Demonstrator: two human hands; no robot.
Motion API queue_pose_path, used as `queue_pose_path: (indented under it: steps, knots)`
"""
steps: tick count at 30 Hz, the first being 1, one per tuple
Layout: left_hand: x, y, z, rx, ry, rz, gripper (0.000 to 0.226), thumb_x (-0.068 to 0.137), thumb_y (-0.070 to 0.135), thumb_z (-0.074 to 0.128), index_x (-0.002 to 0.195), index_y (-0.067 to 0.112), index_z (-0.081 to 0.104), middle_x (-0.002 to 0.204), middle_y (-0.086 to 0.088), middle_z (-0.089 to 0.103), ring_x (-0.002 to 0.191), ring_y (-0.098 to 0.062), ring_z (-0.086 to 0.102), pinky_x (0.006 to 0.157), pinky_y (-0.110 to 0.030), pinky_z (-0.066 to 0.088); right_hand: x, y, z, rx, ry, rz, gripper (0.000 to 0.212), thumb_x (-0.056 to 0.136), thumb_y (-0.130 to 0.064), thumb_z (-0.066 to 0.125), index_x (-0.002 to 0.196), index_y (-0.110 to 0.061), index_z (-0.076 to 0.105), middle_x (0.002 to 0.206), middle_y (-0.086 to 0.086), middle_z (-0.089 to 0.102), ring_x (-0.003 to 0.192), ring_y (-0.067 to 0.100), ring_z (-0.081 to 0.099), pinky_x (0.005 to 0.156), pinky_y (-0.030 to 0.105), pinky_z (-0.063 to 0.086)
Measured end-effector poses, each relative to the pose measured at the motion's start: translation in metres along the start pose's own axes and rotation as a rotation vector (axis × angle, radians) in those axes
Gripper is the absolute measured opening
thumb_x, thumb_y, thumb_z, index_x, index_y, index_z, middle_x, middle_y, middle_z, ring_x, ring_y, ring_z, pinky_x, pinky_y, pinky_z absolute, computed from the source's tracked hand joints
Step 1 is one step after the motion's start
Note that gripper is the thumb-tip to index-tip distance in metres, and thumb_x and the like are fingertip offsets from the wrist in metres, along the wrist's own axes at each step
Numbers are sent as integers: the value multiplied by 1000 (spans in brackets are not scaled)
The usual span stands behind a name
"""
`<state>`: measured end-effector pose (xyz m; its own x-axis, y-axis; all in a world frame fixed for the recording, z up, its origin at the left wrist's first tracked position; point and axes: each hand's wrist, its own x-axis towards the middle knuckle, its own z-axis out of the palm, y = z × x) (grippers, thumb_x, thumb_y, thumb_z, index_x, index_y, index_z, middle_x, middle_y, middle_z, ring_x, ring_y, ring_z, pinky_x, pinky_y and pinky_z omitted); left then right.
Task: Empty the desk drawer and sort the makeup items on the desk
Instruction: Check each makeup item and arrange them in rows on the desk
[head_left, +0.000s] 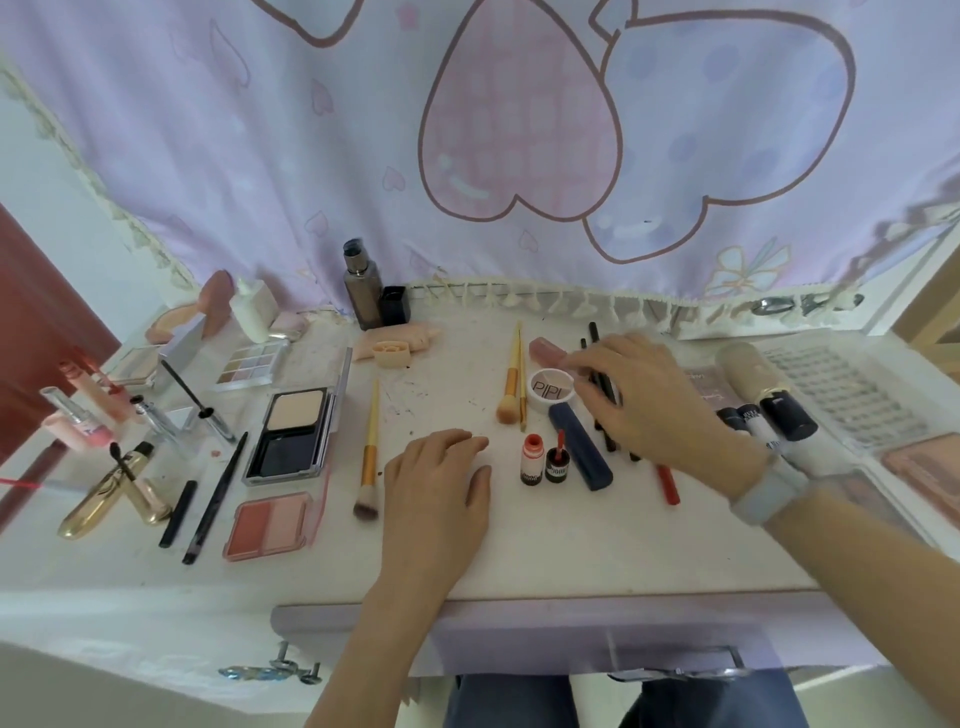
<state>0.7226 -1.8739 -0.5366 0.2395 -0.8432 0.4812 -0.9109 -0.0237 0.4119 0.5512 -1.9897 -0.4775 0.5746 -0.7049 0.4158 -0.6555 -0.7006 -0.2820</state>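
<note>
Makeup lies spread over the white desk (545, 540). My left hand (441, 488) rests flat on the desk, fingers relaxed, holding nothing, just right of a gold-handled brush (369, 452). My right hand (644, 395) reaches over a bundle of thin black pencils (605, 410), its fingers curled on them. Beside it sit a white round jar (551, 387), a navy tube (581, 447), a small red bottle (532, 460) with its applicator cap (557, 460) and a red pencil (668, 486). The lilac drawer front (519, 639) shows at the desk's near edge.
Left side holds a powder compact (293, 431), blush palette (270, 525), gold mascara (111, 496), eyeshadow palette (252, 364) and lip glosses (85, 410). A dark pump bottle (362, 288) stands at the back. Foundation tubes (763, 389) and a lash tray (841, 395) lie right.
</note>
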Motion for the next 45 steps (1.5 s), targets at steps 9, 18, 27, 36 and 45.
queue_pose_path:
  steps: [9,18,27,36,45]
  knots:
    - [-2,-2,0,82,-87,29,35,80,29,38,93,19,69,99,1,67,93,-22,63,74,-36,50,99,-10,30,-634,-502,-482,36,93,-13,44,125,-26,53,115,-1,54,107,19,41,82,30,32]
    - [-8,-1,0,68,96,11,27,82,23,43,87,17,69,92,1,67,86,-18,62,81,-31,40,109,-19,33,-767,-541,-771,23,95,-12,38,115,-12,51,116,6,49,103,23,45,79,33,43]
    - [-17,-6,-8,99,314,-3,27,84,12,48,105,11,64,108,-6,63,103,-20,51,88,-32,34,90,-48,49,-466,-366,-1002,32,74,1,66,103,-13,64,87,6,63,75,24,57,52,30,42]
    - [-14,-7,-3,250,43,-34,35,82,35,40,87,17,69,105,-2,68,103,-23,61,93,-41,33,78,-18,19,-588,-669,-494,41,88,-20,39,128,-25,46,126,-2,49,109,18,47,91,30,33]
    - [-17,-6,-5,259,129,-106,30,79,29,42,81,13,68,90,-2,64,95,-24,61,89,-36,28,75,-29,26,-725,-664,-694,29,90,-5,38,116,-15,45,113,4,52,96,22,50,86,32,38]
